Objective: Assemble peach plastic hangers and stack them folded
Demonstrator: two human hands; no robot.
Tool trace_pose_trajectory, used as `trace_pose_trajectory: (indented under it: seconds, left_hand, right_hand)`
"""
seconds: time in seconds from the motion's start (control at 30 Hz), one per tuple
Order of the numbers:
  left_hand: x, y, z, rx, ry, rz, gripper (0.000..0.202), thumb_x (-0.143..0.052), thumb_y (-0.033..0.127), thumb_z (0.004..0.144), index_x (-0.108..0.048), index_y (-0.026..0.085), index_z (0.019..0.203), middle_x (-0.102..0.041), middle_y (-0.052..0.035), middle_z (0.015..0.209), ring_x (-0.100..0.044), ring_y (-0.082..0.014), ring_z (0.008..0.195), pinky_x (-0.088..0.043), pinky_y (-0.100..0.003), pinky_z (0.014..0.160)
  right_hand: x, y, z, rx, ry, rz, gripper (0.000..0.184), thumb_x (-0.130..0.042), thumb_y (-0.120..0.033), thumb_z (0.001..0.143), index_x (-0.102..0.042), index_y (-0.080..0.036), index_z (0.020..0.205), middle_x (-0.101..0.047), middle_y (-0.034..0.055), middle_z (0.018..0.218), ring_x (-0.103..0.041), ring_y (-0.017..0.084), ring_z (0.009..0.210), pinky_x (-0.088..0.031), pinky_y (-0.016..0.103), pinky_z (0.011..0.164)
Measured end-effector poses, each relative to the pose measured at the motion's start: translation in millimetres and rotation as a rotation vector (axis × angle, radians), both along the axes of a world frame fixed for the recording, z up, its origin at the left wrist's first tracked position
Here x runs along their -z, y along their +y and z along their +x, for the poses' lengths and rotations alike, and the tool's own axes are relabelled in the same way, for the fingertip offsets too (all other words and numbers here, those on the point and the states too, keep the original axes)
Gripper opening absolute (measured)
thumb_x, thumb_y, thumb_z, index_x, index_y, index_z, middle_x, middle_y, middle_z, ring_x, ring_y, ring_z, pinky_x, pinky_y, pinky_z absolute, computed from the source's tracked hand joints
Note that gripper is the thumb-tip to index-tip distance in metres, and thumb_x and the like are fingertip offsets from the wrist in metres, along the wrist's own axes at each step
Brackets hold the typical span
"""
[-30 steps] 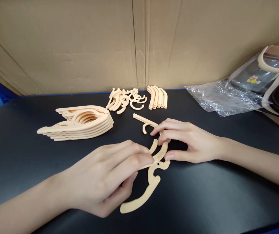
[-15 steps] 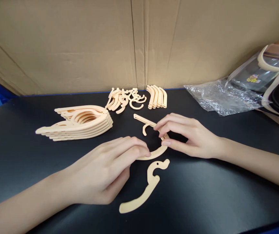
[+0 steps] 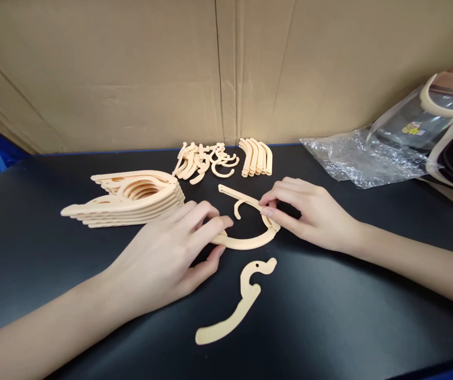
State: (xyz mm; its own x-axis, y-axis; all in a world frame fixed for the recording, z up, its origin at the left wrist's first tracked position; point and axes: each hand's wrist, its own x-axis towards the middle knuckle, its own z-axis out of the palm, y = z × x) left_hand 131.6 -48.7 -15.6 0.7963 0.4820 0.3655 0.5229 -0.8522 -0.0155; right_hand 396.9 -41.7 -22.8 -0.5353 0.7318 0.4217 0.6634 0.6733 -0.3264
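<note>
A cream plastic folding hanger (image 3: 246,243), its hook lying inward, is between my hands on the black table. My left hand (image 3: 174,250) pinches the free end of its curved near arm between thumb and fingers. At the upper right, my right hand (image 3: 309,214) grips its straighter far arm near the joint with fingertips and thumb. Closer to me lies a loose cream hanger piece (image 3: 230,319), a curved arm joined to a part with a small hole; neither hand touches it.
A stack of folded cream hangers (image 3: 131,203) stands at left. Toward the cardboard wall (image 3: 131,74) lie a pile of hooks and small parts (image 3: 198,161) and a row of curved arms (image 3: 256,157). A clear plastic bag (image 3: 345,155) and a transparent bag with cream trim (image 3: 432,111) are at right.
My left hand has shifted slightly up and left, its thumb now showing under the near arm. More of the hanger shows, and my right fingers have moved slightly along the far arm.
</note>
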Motion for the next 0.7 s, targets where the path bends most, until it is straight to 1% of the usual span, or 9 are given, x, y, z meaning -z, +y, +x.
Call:
trace_pose_trajectory:
  seconds: [0.07,0.13,0.27,0.37,0.43,0.5,0.57,0.63,0.7]
  left_hand:
    - [0.5,0.4,-0.9,-0.025,0.019,0.02,0.023,-0.048,0.023,0.095,-0.057,0.02,0.115,-0.059,-0.0046,0.101,-0.057,-0.0184,0.079,-0.044,-0.029,0.061]
    - [0.5,0.2,-1.4,-0.026,0.025,0.029,0.023,-0.047,0.024,0.095,-0.057,0.019,0.116,-0.059,-0.0049,0.103,-0.058,-0.0185,0.08,-0.045,-0.029,0.061]
    - [0.2,-0.8,-1.0,-0.03,0.008,0.003,0.027,-0.049,0.025,0.095,-0.055,0.014,0.119,-0.06,-0.008,0.111,-0.059,-0.0215,0.091,-0.05,-0.034,0.071]
    - [0.2,-1.1,-0.6,-0.005,-0.008,-0.052,0.025,-0.048,0.021,0.095,-0.056,0.015,0.118,-0.06,-0.0088,0.115,-0.059,-0.0218,0.098,-0.052,-0.035,0.08]
    - [0.0,-0.9,-0.5,-0.004,-0.019,-0.033,0.025,-0.046,0.018,0.095,-0.058,0.016,0.118,-0.059,-0.0097,0.118,-0.06,-0.0223,0.1,-0.052,-0.037,0.082]
    - [-0.4,-0.3,-0.6,-0.037,-0.016,0.049,0.025,-0.046,0.016,0.095,-0.061,0.017,0.116,-0.06,-0.01,0.117,-0.061,-0.024,0.097,-0.053,-0.04,0.08]
    - [-0.6,0.3,-0.7,-0.081,-0.008,0.122,0.024,-0.047,0.017,0.096,-0.064,0.017,0.112,-0.063,-0.0094,0.111,-0.064,-0.0247,0.09,-0.054,-0.04,0.072]
    - [-0.7,0.4,-0.8,-0.094,-0.014,0.125,0.023,-0.048,0.018,0.096,-0.065,0.016,0.111,-0.065,-0.0089,0.107,-0.066,-0.0236,0.084,-0.055,-0.038,0.066]
    - [-0.6,-0.2,-0.8,-0.086,-0.041,0.104,0.025,-0.047,0.018,0.096,-0.064,0.015,0.113,-0.066,-0.0096,0.107,-0.067,-0.023,0.084,-0.056,-0.037,0.065]
  right_hand:
    - [0.2,0.5,-0.4,-0.063,-0.036,0.001,0.022,-0.052,-0.034,0.097,-0.064,-0.015,0.095,-0.061,0.0004,0.08,-0.054,0.013,0.076,-0.041,0.031,0.078]
    - [-0.3,0.4,-0.7,-0.138,-0.052,0.015,0.022,-0.05,-0.033,0.098,-0.063,-0.015,0.099,-0.061,0.0005,0.083,-0.054,0.013,0.077,-0.039,0.032,0.082]
    - [-2.4,-0.7,-0.4,-0.229,-0.05,0.006,0.023,-0.047,-0.03,0.1,-0.062,-0.014,0.105,-0.062,0.0023,0.086,-0.051,0.013,0.075,-0.039,0.03,0.079]
    - [-3.1,-1.7,0.9,-0.289,-0.021,-0.014,0.023,-0.046,-0.028,0.1,-0.06,-0.013,0.11,-0.062,0.0036,0.085,-0.051,0.014,0.075,-0.042,0.029,0.074]
    - [-2.9,-2.6,1.8,-0.328,0.005,-0.032,0.023,-0.046,-0.026,0.1,-0.06,-0.013,0.113,-0.063,0.0044,0.086,-0.053,0.015,0.076,-0.043,0.03,0.072]
    - [-2.6,-4.0,2.1,-0.362,0.023,-0.049,0.024,-0.045,-0.024,0.099,-0.06,-0.012,0.114,-0.064,0.0057,0.088,-0.055,0.015,0.077,-0.045,0.03,0.072]
    - [-2.8,-5.8,1.5,-0.391,0.026,-0.054,0.025,-0.045,-0.022,0.099,-0.061,-0.011,0.115,-0.065,0.0079,0.092,-0.057,0.016,0.082,-0.047,0.031,0.075]
    - [-3.5,-7.4,0.1,-0.415,0.004,-0.05,0.026,-0.045,-0.022,0.099,-0.061,-0.01,0.116,-0.066,0.01,0.097,-0.059,0.018,0.088,-0.048,0.032,0.079]
    - [-4.1,-8.4,-1.5,-0.43,-0.034,-0.051,0.028,-0.046,-0.022,0.098,-0.061,-0.011,0.12,-0.067,0.0108,0.104,-0.059,0.018,0.093,-0.049,0.033,0.083]
